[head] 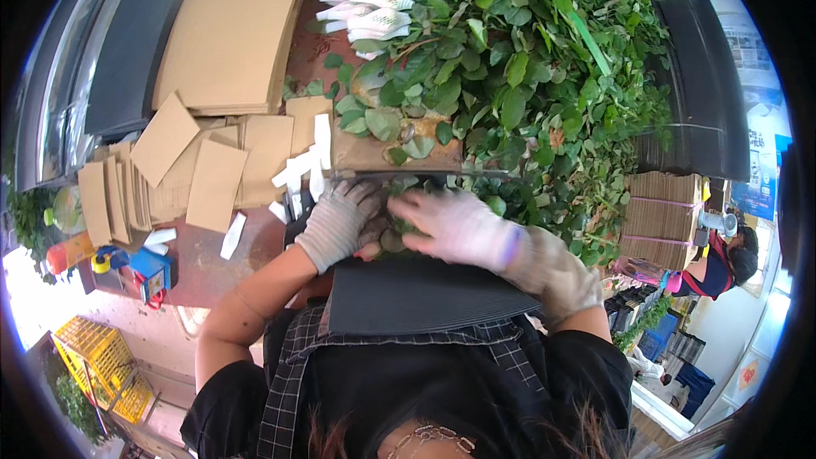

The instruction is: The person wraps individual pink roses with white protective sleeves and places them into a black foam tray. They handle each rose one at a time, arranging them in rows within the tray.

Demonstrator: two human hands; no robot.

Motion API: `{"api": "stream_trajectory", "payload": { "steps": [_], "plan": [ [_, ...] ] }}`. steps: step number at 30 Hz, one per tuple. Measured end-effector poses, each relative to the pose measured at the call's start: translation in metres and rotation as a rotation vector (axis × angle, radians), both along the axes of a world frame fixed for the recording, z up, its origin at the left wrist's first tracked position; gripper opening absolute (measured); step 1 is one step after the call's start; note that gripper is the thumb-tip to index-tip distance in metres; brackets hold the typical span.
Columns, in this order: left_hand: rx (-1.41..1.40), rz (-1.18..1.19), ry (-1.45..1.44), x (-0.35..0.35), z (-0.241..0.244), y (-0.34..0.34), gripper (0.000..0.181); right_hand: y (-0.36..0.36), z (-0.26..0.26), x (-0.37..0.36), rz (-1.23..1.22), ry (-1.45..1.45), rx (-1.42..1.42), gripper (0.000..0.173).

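My left hand (341, 223), in a pale knit glove, rests with bent fingers over a rose flower (370, 250) at the near table edge; whether it grips it cannot be told. My right hand (459, 226), gloved and somewhat blurred, is over green rose leaves (392, 239) just right of the left one, its fingers apart. A black corrugated sheet (427, 299) lies between my hands and my checked apron. Beyond them spreads a big heap of leafy stems (510, 64), with flower heads in white foam net sleeves (376, 6) at its left end.
Left stand large cardboard sheets (229, 25), small cardboard pieces (217, 185), white paper strips (306, 166) and a blue device (153, 271). Bundled cardboard (663, 220) and black sheets (698, 89) lie right. A person (717, 264) is farther right; a yellow crate (102, 363) stands lower left.
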State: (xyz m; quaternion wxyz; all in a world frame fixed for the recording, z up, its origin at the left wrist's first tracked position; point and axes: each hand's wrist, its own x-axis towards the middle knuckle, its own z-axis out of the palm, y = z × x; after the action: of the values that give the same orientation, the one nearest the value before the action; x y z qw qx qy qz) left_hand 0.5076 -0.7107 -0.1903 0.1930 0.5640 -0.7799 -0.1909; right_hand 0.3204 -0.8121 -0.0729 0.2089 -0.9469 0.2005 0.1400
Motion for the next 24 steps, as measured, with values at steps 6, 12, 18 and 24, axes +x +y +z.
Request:
{"api": "stream_trajectory", "payload": {
  "steps": [6,12,18,24],
  "plan": [
    [0.185,0.021,0.004,-0.01,0.029,-0.001,0.056,-0.125,0.007,-0.044,-0.589,-0.331,0.12,0.027],
    [0.191,-0.003,-0.023,-0.008,0.015,0.007,0.059,-0.165,-0.089,-0.033,-0.53,0.335,-0.389,0.037],
    [0.112,0.017,-0.046,-0.006,0.021,0.009,0.056,-0.14,-0.009,-0.075,-0.488,-0.303,-0.402,0.027],
    [0.031,0.014,-0.024,-0.008,0.01,0.008,0.054,-0.12,-0.023,-0.082,-0.305,-0.007,-0.33,0.031]
  ]
}}
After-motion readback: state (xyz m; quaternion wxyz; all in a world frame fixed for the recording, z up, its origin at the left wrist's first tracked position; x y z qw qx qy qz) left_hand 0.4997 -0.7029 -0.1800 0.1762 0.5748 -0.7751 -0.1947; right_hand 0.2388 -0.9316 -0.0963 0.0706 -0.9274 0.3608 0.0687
